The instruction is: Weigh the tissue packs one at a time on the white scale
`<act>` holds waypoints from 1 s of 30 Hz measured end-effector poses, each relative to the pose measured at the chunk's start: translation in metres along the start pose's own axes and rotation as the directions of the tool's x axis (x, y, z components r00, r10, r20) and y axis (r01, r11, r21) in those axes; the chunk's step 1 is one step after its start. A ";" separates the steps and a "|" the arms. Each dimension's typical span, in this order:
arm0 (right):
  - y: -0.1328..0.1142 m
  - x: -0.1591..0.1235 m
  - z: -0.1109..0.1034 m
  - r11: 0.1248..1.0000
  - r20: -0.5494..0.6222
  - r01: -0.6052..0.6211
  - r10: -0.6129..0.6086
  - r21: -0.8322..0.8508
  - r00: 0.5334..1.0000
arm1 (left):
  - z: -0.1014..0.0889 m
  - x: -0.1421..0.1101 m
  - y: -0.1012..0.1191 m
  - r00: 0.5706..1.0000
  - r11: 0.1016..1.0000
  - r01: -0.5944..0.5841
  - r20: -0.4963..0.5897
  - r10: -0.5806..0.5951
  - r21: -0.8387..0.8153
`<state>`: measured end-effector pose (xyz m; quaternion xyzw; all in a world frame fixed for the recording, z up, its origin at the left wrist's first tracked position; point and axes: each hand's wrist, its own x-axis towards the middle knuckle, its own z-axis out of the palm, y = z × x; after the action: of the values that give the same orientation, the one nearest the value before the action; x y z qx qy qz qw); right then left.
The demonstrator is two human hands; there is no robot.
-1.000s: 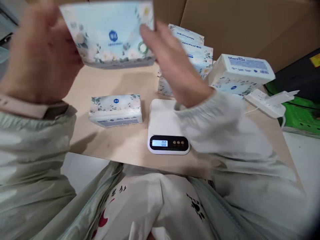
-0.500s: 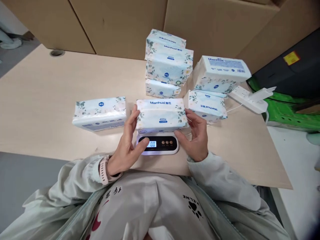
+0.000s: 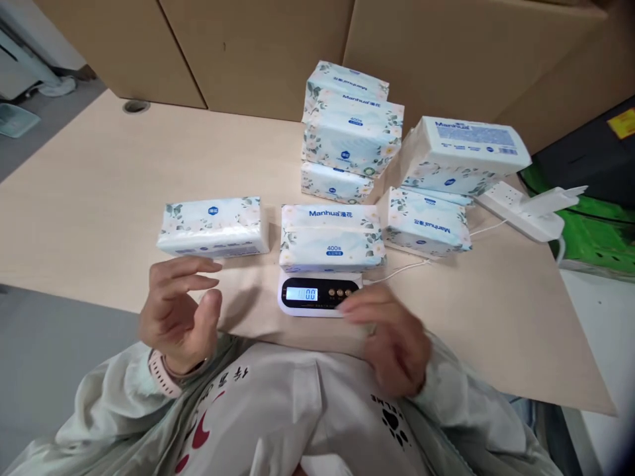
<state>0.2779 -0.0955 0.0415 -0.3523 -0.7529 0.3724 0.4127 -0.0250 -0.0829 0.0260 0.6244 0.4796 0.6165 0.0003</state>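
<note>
A floral pack of tissues (image 3: 331,241) rests on a small white digital scale (image 3: 322,311), whose lit display reads 0.0. My left hand (image 3: 181,311) hovers left of the scale with its fingers apart and nothing in them; a second tissue pack (image 3: 213,225) lies just beyond it. Over the scale's lower right side, my right hand (image 3: 391,334) is blurred, its fingers stretched toward the buttons. It holds nothing that I can see, and I cannot tell whether it touches the scale.
Stacked tissue packs (image 3: 352,135) stand at the back, with further tissue packs (image 3: 466,155) piled to their right. Behind that pile lies a white power strip (image 3: 518,211) with a plug and cable. Cardboard (image 3: 258,59) walls the table's (image 3: 99,218) far edge.
Both hands have let go of the tissue pack on the scale. My left hand has moved left and my right hand back toward my body. The view has shifted slightly.
</note>
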 end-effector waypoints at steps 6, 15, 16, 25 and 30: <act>-0.038 0.055 0.054 0.985 0.452 -0.139 0.080 0.100 0.889 | -0.041 0.001 -0.012 0.908 0.943 0.331 0.257 -0.330 0.043; -0.037 0.069 0.094 0.997 0.561 -0.053 0.075 -0.055 0.825 | -0.063 0.048 -0.032 0.950 0.953 -0.211 0.276 0.147 0.217; -0.038 0.070 0.097 0.998 0.552 -0.018 0.050 -0.063 0.833 | -0.059 0.054 -0.037 0.927 0.944 -0.257 0.330 0.179 0.208; -0.036 0.070 0.112 0.997 0.569 0.042 0.004 -0.068 0.822 | -0.021 0.071 -0.078 0.773 0.951 -0.228 0.633 0.046 0.209; -0.028 0.069 0.117 0.993 0.654 -0.007 0.084 -0.119 0.752 | -0.044 0.023 -0.051 0.858 0.926 -0.311 0.483 0.175 0.216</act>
<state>0.1401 -0.0821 0.0456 -0.2392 -0.8603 0.4406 0.0927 -0.0945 -0.0676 0.0236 0.8006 0.4665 0.3718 -0.0564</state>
